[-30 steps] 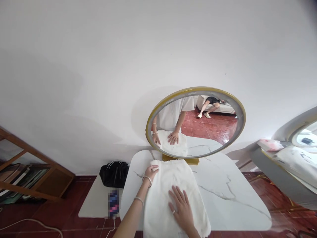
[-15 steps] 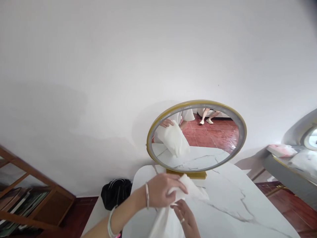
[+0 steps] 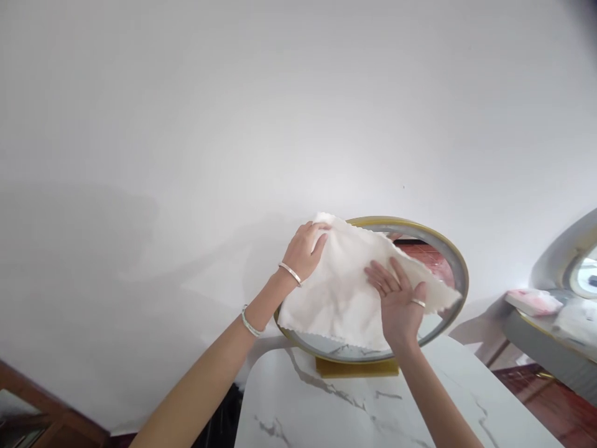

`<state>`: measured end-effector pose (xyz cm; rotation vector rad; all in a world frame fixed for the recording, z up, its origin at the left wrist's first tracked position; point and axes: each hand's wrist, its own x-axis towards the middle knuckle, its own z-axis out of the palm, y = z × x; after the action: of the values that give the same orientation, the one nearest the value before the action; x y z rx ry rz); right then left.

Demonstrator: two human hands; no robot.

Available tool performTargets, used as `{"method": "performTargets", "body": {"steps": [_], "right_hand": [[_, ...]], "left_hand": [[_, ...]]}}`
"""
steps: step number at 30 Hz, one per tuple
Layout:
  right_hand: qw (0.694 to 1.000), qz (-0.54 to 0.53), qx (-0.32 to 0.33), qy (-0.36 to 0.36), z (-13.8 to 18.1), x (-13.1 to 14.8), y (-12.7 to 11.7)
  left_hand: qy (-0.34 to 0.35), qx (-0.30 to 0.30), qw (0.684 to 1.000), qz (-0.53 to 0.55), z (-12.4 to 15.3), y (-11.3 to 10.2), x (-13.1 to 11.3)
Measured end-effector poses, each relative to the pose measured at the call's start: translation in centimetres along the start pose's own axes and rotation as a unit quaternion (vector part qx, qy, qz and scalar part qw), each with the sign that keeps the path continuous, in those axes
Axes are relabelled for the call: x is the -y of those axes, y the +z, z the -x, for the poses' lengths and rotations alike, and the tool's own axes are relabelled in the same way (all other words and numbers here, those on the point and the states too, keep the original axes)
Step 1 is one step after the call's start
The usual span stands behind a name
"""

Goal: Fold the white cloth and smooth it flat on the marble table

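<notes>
A white cloth [image 3: 342, 283] with a zigzag edge is spread over most of the face of an oval-looking, gold-rimmed mirror [image 3: 448, 252]. My left hand [image 3: 305, 252] grips the cloth near its upper left corner, by the mirror's rim. On the lower right part of the cloth is my right hand [image 3: 400, 305], palm turned up toward me and fingers apart; a ring shows on it. The cloth's right corner reaches out to the mirror's right rim. Part of the reflection, a red floor, stays uncovered at the upper right.
The mirror's gold base [image 3: 357, 367] stands on a white marble-patterned table [image 3: 326, 410] against a pale wall [image 3: 233, 124]. A grey table [image 3: 550, 339] on the right bears a pink-and-white packet [image 3: 534, 302] and another round mirror [image 3: 587, 274]. Something black [image 3: 224, 423] sits at lower left.
The cloth has gone from bunched between both hands above the table to spread out across the mirror. Both hands have moved up and forward, and farther apart. The view has tilted up slightly.
</notes>
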<state>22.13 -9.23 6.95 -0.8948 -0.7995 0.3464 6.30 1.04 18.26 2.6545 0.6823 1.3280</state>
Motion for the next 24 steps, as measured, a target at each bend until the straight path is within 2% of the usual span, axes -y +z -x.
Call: {"method": "performTargets", "body": {"steps": [1,3,6,9,13,15,17,19,21,22,24], "right_hand": [[1.0,0.02,-0.005,-0.021,-0.3,0.3,0.1],[0.986,0.136,-0.014,-0.097,-0.3,0.3,0.1],[0.917,0.346,-0.005,-0.198,0.1,-0.8,0.3],[0.874,0.432,-0.002,-0.223,-0.3,-2.4,0.8],[0.824,0.488,0.001,-0.288,-2.3,-3.3,2.6],[0.788,0.512,0.019,-0.342,-3.0,-3.1,3.8],[0.754,0.522,0.052,-0.395,-3.1,-3.1,4.9],[0.734,0.514,0.104,-0.432,-2.3,-3.6,5.7],[0.736,0.482,0.188,-0.437,-1.0,-4.7,6.0],[0.756,0.451,0.23,-0.415,-0.3,-5.5,6.0],[0.824,0.375,0.264,-0.332,0.8,-7.0,5.8]], "left_hand": [[-0.006,-0.011,1.0,-0.019,-0.1,0.5,-0.1],[-0.004,-0.048,0.995,-0.086,-0.2,1.5,-0.3],[0.028,-0.065,0.985,-0.156,-0.5,3.0,-0.2],[0.048,-0.044,0.99,-0.129,-1.0,3.8,0.6],[0.041,-0.085,0.995,-0.044,-0.8,3.0,2.3],[-0.004,-0.107,0.994,-0.001,0.8,2.1,3.6],[-0.088,-0.133,0.987,0.036,3.6,1.7,5.0],[-0.189,-0.16,0.966,0.074,7.4,2.0,6.3],[-0.283,-0.182,0.933,0.128,11.2,3.0,7.4],[-0.318,-0.186,0.917,0.155,12.8,3.6,7.8],[-0.361,-0.19,0.893,0.193,15.0,4.6,8.4]]}}
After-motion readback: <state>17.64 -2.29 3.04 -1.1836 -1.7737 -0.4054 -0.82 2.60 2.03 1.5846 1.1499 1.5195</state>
